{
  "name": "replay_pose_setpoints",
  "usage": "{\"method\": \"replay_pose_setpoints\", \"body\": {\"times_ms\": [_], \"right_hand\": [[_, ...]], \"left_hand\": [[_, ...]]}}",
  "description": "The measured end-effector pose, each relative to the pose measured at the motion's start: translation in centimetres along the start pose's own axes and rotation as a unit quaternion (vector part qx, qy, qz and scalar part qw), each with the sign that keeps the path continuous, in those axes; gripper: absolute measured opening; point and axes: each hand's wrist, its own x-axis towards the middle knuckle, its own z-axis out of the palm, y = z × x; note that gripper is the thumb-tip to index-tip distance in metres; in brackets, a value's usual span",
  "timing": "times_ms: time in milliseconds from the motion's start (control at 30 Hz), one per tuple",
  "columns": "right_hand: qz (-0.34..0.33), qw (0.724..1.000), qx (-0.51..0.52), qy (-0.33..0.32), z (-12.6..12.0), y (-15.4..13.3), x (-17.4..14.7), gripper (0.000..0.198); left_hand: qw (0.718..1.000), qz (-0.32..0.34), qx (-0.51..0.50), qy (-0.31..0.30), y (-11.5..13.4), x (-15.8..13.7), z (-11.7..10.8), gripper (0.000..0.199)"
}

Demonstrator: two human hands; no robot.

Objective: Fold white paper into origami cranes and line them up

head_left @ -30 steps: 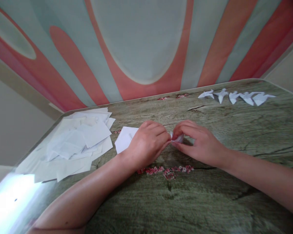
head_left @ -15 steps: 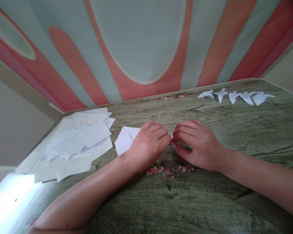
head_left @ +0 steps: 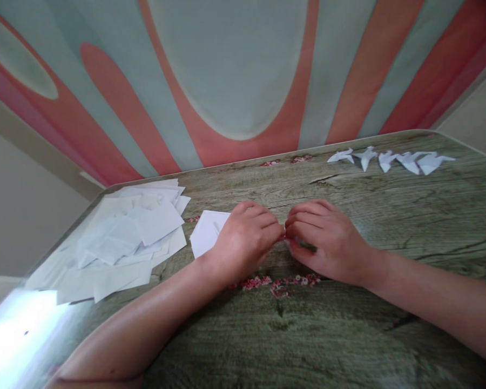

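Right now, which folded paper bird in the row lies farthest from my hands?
The rightmost paper bird; the other four birds lie left of it, closer to your right hand.

We record a backdrop (head_left: 227, 70) in coral, red and pale grey-blue, patterned with stripes and large ovals, standing directly behind the surface (head_left: 243, 346). The latter bears a grey-green wood-grain finish, printed pink blossom sprays (head_left: 257, 282) and rounded far corners. We note a plain grey wall (head_left: 28, 200) at left and a plain pale wall (head_left: 478, 108) at right. At lower left we observe strong white glare (head_left: 16, 335), source indeterminable; elsewhere the light is soft and rather dim.
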Motion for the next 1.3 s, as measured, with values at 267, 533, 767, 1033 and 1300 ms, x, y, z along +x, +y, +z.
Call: {"method": "replay_pose_setpoints", "body": {"times_ms": [267,533,767,1033,1300], "right_hand": [[0.036,0.994,0.099,-0.03,-0.1,0.9,0.0,0.009],[0.114,0.976,0.184,-0.037,0.1,1.5,0.1,0.009],[0.151,0.962,0.217,-0.073,0.0,1.5,0.1,0.011],[0.157,0.951,0.249,-0.091,-0.3,1.6,0.2,0.013],[0.196,0.94,0.26,-0.1,-0.3,1.4,0.2,0.011]], "left_hand": [[0.995,-0.048,-0.091,0.009,-1.9,-0.2,0.0,0.015],[0.985,-0.007,-0.169,0.029,-2.5,0.1,0.8,0.014],[0.975,0.013,-0.219,0.024,-2.5,0.0,1.2,0.015],[0.965,0.041,-0.253,0.06,-2.6,0.2,1.3,0.013],[0.96,0.033,-0.274,0.05,-2.5,0.2,1.4,0.011]]}}
